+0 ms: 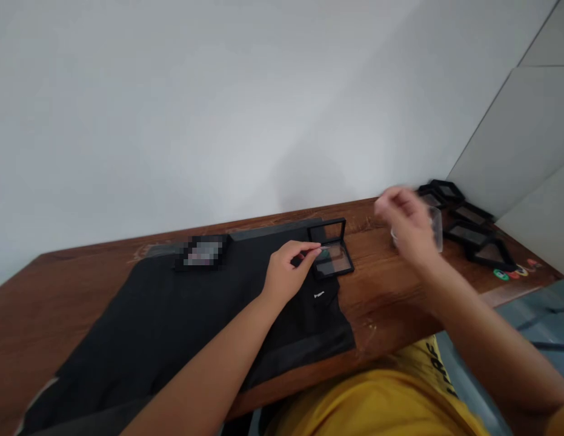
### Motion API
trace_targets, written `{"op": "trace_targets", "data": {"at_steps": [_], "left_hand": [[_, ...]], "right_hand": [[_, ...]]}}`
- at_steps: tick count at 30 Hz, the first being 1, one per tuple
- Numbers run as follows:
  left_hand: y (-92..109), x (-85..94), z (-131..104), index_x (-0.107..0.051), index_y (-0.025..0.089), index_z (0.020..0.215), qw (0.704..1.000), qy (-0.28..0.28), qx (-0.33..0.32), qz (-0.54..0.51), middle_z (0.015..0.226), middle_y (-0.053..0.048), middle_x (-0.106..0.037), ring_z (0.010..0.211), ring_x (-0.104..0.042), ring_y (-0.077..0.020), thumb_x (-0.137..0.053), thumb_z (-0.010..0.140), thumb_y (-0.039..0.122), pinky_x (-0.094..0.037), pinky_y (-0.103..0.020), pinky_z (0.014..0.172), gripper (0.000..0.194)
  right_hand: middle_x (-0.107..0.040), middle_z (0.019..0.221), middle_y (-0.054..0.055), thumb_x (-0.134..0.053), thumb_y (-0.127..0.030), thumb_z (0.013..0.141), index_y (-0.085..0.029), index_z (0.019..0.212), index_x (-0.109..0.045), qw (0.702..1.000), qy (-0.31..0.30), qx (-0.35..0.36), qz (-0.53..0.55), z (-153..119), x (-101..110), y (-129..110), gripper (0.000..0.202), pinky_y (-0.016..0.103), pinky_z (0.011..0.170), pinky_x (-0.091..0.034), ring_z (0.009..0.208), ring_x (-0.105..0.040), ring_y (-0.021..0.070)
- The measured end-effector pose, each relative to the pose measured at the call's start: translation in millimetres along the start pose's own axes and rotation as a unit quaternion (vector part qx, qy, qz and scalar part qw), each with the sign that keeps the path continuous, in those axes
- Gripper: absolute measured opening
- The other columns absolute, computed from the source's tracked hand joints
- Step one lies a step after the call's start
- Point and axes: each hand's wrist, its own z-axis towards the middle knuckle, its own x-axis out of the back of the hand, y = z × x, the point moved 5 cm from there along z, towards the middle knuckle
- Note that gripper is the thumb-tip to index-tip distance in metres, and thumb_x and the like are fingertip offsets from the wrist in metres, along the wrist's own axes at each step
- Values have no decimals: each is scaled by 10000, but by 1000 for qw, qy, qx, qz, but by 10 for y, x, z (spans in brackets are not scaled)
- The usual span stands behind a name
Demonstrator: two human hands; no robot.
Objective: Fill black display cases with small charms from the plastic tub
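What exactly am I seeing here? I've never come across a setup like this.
There is no machine: these are a person's two bare hands. The single picture comes from a camera worn on the person's head, looking forward and down.

The left hand pinches thumb and finger together at an open black case; what sits between the fingertips is too small to make out. The right hand is blurred, so I can't tell whether it holds anything.

On the wooden table lie a black cloth, a small white piece and, at the right, several black frames.
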Motion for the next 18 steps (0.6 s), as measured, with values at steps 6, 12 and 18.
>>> {"op": "trace_targets", "data": {"at_steps": [6, 12, 18], "left_hand": [[28, 20, -6, -812, 233, 925, 1000, -2, -6, -7, 897, -25, -818, 743, -735, -163, -700, 927, 297, -616, -277, 711, 129], [78, 4, -10, -803, 224, 891, 1000, -13, -24, -15, 877, -33, -811, 763, -742, -165, -703, 928, 294, -621, -282, 729, 127], [104, 8, -6, -789, 222, 865, 999, -22, -43, -18, 855, -32, -806, 784, -746, -168, -710, 923, 281, -622, -299, 763, 115]], "right_hand": [[-518, 686, -50, -852, -399, 799, -180, 952, -702, 977, -203, -43, 54, -197, -467, 401, 307, 228, 518, -342, 550, -404, 76], [-536, 623, -40, -834, -430, 832, -166, 926, -784, 981, -192, -18, 9, -267, -503, 522, 284, 238, 509, -312, 520, -406, 80], [-686, 709, 7, -842, -348, 826, -183, 928, -816, 985, -174, 19, 3, -261, -516, 527, 196, 230, 539, -394, 558, -520, 95]]}}
